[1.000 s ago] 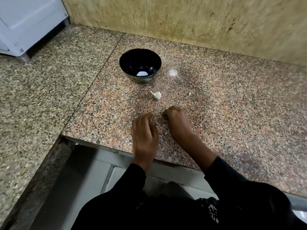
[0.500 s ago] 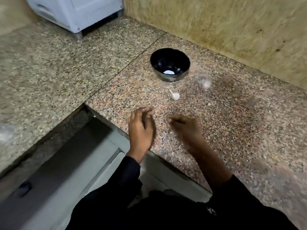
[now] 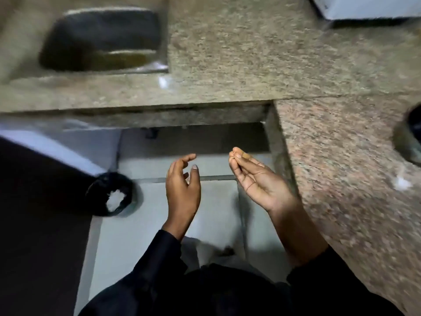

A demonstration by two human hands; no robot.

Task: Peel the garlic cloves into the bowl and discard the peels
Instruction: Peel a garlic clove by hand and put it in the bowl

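A speckled granite tabletop (image 3: 262,65) is seen wrapping a corner, with a sunken sink (image 3: 102,39) at upper left. The left hand (image 3: 182,188) is held over the tiled floor (image 3: 141,236) with fingers loosely spread; the right hand (image 3: 257,179) has fingertips pinched together, on what cannot be told. The black bowl (image 3: 409,137) is cut by the right edge, a garlic clove (image 3: 402,183) nearby, and a bag-lined bin (image 3: 111,193) stands below.

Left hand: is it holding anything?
No, the left hand hangs over the floor with loosely curved fingers and nothing between them.

two hands (image 3: 183,185) (image 3: 257,179), one bowl (image 3: 407,137), one bin (image 3: 111,193)
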